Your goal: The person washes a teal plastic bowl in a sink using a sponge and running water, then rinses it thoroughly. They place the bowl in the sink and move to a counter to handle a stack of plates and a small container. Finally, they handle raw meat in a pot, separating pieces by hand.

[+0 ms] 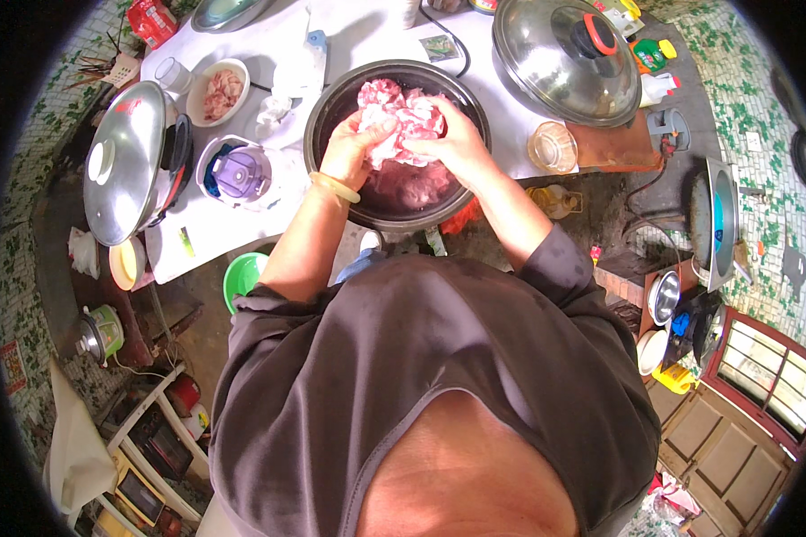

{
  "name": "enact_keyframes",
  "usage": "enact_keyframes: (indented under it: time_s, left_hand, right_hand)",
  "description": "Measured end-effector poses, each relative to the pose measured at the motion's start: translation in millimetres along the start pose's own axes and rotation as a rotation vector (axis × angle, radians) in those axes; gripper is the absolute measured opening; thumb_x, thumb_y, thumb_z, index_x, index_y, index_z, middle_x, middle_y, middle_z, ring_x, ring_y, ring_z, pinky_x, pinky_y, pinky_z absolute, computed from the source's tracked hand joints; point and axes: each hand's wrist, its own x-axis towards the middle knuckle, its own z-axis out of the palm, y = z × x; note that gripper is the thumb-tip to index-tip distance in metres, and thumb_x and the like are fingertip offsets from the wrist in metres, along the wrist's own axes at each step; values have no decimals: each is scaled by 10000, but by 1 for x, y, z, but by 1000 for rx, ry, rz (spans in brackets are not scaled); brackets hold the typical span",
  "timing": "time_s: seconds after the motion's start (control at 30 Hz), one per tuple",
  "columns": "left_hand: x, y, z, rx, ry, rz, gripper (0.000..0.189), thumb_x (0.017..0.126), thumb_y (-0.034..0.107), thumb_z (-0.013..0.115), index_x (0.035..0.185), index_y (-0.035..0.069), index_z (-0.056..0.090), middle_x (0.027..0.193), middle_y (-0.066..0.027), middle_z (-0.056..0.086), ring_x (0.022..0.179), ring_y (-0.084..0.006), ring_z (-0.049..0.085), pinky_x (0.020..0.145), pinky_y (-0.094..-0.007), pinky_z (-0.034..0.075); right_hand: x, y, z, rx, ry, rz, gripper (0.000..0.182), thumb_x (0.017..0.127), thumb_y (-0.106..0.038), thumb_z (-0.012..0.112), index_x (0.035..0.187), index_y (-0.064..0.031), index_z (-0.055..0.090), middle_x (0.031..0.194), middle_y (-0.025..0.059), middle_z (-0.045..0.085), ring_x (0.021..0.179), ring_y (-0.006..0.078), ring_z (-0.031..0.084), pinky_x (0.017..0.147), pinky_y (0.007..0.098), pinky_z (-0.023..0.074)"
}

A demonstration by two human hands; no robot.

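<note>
Between my two hands is a clump of raw meat pieces (410,124), pink with pale fat, held above a large dark basin (316,137). My left hand (354,144), with a pale yellow bangle on its wrist, grips the clump from the left, thumb on top. My right hand (453,141) clasps it from the right with fingers spread over the pieces. Reddish liquid with more meat (413,184) lies in the bottom of the basin, partly hidden under my hands and the clump.
A white bowl of cut meat (221,94) and a purple-lidded appliance (240,171) sit left of the basin. Lidded pans stand at left (127,168) and upper right (544,60). A glass bowl (552,148) is near the right edge; a green basin (238,282) is below.
</note>
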Motion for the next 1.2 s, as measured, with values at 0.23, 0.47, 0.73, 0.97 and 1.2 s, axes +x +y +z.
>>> enact_keyframes:
  time_s: [0.23, 0.47, 0.73, 0.97, 1.2]
  left_hand:
    - [4, 5, -8, -91, 146, -38, 295, 783, 85, 671, 1043, -9, 569, 935, -87, 645, 829, -168, 621, 739, -293, 499]
    - [0, 17, -10, -48, 83, -85, 326, 804, 121, 656, 1081, -19, 557, 987, -92, 637, 858, -172, 620, 777, -290, 489]
    - [-2, 14, -1, -17, -22, -143, 438, 803, 177, 664, 1169, 1, 501, 1019, -71, 622, 871, -156, 613, 752, -280, 492]
    - [-13, 0, 28, -19, 70, 30, 613, 794, 50, 641, 1327, 42, 338, 1093, -108, 570, 869, -181, 615, 647, -247, 495]
    - [-14, -5, 32, -41, 216, 16, 487, 787, -34, 563, 1251, 61, 452, 885, -68, 624, 631, -88, 567, 447, -164, 379]
  right_hand:
    - [8, 10, -29, -60, -179, 142, 668, 729, 39, 644, 1331, -29, 362, 1025, 117, 582, 878, 153, 589, 759, 260, 497]
    - [8, -3, -24, -474, -226, -55, 721, 696, -349, 741, 1270, -34, 438, 1245, 181, 504, 1179, 270, 456, 1025, 366, 308]
    - [7, -9, -7, -597, 0, -257, 495, 694, -241, 747, 1105, -49, 550, 1019, 145, 615, 940, 245, 602, 828, 338, 467]
    - [0, -10, 3, -667, 278, -306, 377, 698, -252, 741, 945, -31, 561, 888, 141, 624, 819, 282, 632, 716, 352, 501]
    - [-2, -14, 5, -802, 281, -322, 369, 713, -318, 720, 906, -47, 562, 802, 138, 628, 753, 300, 635, 670, 370, 507]
